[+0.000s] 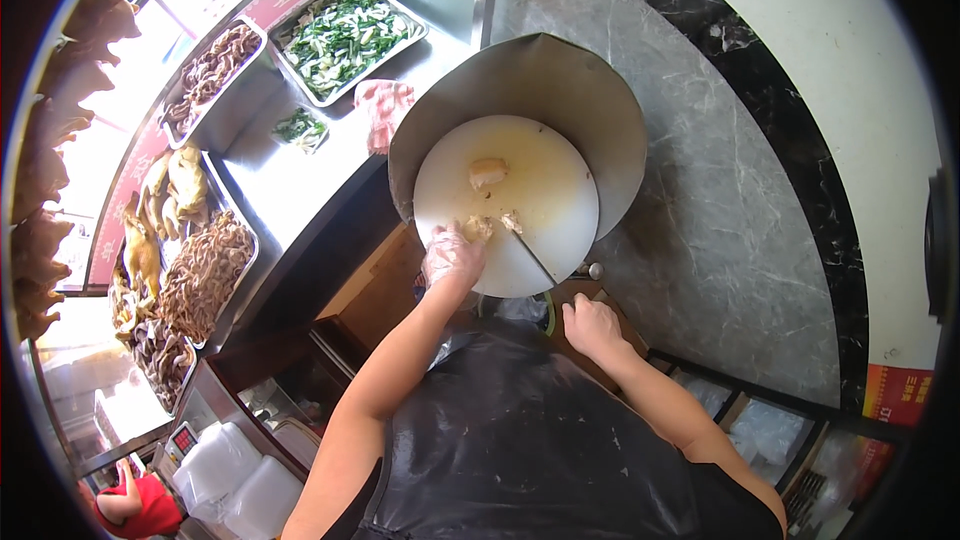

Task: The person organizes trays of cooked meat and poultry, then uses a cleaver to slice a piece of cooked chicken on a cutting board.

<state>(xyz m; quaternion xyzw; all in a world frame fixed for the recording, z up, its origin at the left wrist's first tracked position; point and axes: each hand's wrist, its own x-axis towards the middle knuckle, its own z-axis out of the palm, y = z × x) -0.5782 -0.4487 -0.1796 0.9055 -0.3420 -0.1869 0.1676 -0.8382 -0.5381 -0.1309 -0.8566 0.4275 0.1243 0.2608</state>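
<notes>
My left hand (pixel 452 255), in a clear plastic glove, rests on the left side of a round white chopping board (pixel 555 180). Its fingers hold a pale piece of cooked poultry (pixel 478 227) against the board. A cleaver or knife (pixel 535 256), seen nearly edge-on, is gripped in my bare right hand (pixel 592 326) at the board's near right edge. Beside the far end of the blade lies a small meat scrap (pixel 512 222). Farther back on the board sits a larger chunk of meat (pixel 489 172).
A curved metal guard (pixel 517 75) stands around the board's far side. Left of it, a steel counter carries a tray of chopped greens (pixel 349 41), a pink cloth (pixel 384 112) and trays of poultry and sliced meat (pixel 206 277). Whole birds (pixel 52 157) hang at far left; a person in red (pixel 142 502) appears below.
</notes>
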